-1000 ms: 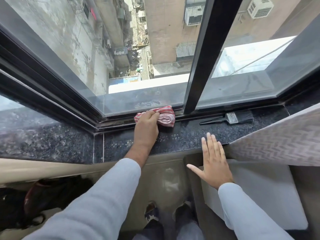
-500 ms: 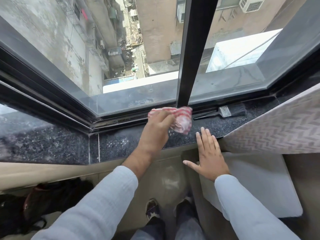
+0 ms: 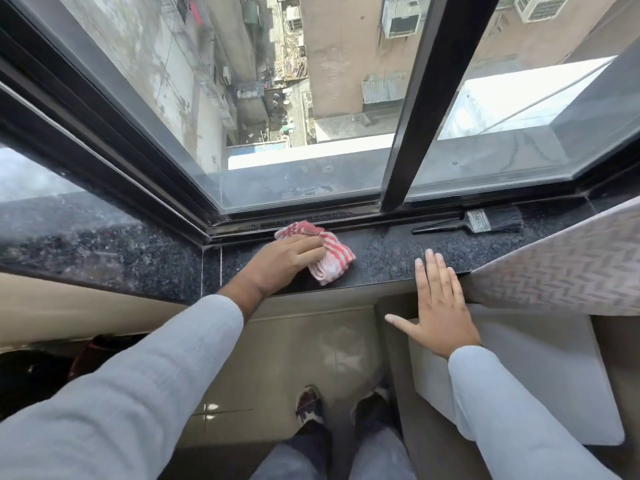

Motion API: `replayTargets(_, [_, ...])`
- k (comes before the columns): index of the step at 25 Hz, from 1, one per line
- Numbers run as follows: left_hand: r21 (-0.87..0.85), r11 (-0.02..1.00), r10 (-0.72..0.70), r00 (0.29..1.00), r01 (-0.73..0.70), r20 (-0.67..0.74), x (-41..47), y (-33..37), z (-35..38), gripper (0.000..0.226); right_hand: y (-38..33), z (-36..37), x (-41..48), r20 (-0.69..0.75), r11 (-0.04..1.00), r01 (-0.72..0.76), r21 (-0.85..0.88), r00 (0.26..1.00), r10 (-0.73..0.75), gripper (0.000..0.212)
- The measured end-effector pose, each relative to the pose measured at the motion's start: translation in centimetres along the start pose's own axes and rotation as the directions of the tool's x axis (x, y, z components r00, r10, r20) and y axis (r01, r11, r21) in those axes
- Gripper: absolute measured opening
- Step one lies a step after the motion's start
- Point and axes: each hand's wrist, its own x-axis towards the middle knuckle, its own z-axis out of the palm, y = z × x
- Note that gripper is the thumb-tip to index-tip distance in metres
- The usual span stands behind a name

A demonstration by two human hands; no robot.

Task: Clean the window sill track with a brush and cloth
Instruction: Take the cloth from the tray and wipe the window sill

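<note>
My left hand (image 3: 282,263) presses a crumpled red-and-white striped cloth (image 3: 329,263) onto the dark granite sill (image 3: 384,254), just in front of the window track (image 3: 298,225). The cloth's far corner touches the track edge. A black paint brush (image 3: 485,221) lies flat on the sill to the right, handle pointing left, untouched. My right hand (image 3: 438,306) rests flat with fingers spread on the sill's front edge, holding nothing.
A black vertical window frame bar (image 3: 415,133) meets the track right of the cloth. A patterned curtain (image 3: 568,268) hangs over the sill's right end. A white pad (image 3: 540,372) sits below my right arm. My feet (image 3: 343,407) stand on the floor.
My left hand slid the cloth right along the track toward the frame bar, then pulled it back left and down onto the granite. My right hand stayed planted on the sill edge.
</note>
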Motion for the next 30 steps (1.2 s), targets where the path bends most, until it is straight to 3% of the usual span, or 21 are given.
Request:
replayTargets(3, [0.089, 0.972, -0.218, 0.976, 0.217, -0.005, -5.0, -1.3, -1.2, 0.046, 0.1, 0.2, 0.1, 0.005, 1.0, 0.002, -0.002, 1.0, -0.002, 0.124])
replayTargets(5, [0.12, 0.912, -0.394, 0.919, 0.393, -0.009, -7.4, -1.4, -1.6, 0.05, 0.1, 0.4, 0.1, 0.004, 1.0, -0.001, -0.007, 1.0, 0.001, 0.125])
replayTargets(9, [0.151, 0.677, -0.73, 0.683, 0.72, 0.012, -9.0, -1.1, -2.7, 0.044, 0.2, 0.9, 0.0, -0.015, 1.0, 0.004, -0.003, 1.0, -0.004, 0.126])
replayTargets(15, [-0.001, 0.291, -0.955, 0.291, 0.957, 0.052, -7.2, -0.3, -3.2, 0.024, 0.3, 1.6, -0.3, -0.019, 1.0, 0.005, -0.008, 1.0, -0.005, 0.126])
replayTargets(17, [-0.089, 0.202, -0.976, 0.208, 0.975, 0.06, -6.7, 1.2, -2.7, 0.023, 0.2, 1.6, -0.3, -0.016, 1.0, 0.0, -0.007, 1.0, 0.0, 0.127])
replayTargets(19, [-0.141, 0.166, -0.982, 0.177, 0.976, 0.066, -5.5, 2.9, -2.1, 0.023, 0.2, 1.6, -0.3, -0.012, 1.0, 0.0, -0.002, 1.0, 0.0, 0.126])
replayTargets(21, [-0.183, 0.151, -0.981, 0.171, 0.971, 0.093, -3.4, 3.9, -1.4, 0.022, 0.2, 1.5, -0.2, -0.001, 1.0, 0.002, 0.002, 1.0, -0.002, 0.126])
replayTargets(23, [-0.243, 0.192, -0.965, 0.228, 0.951, 0.128, -0.5, 4.7, -0.7, 0.023, 0.2, 1.5, -0.2, 0.008, 1.0, -0.001, -0.002, 1.0, 0.001, 0.127])
replayTargets(27, [-0.245, 0.464, -0.834, 0.513, 0.851, 0.204, 3.7, 6.5, 0.7, 0.022, 0.3, 1.1, -0.3, 0.031, 1.0, 0.013, 0.003, 0.999, -0.013, 0.127])
replayTargets(30, [-0.271, 0.684, -0.648, 0.734, 0.678, 0.203, 1.9, 8.5, 1.2, 0.021, 0.3, 0.9, -0.3, 0.041, 1.0, 0.015, -0.011, 0.999, -0.015, 0.126])
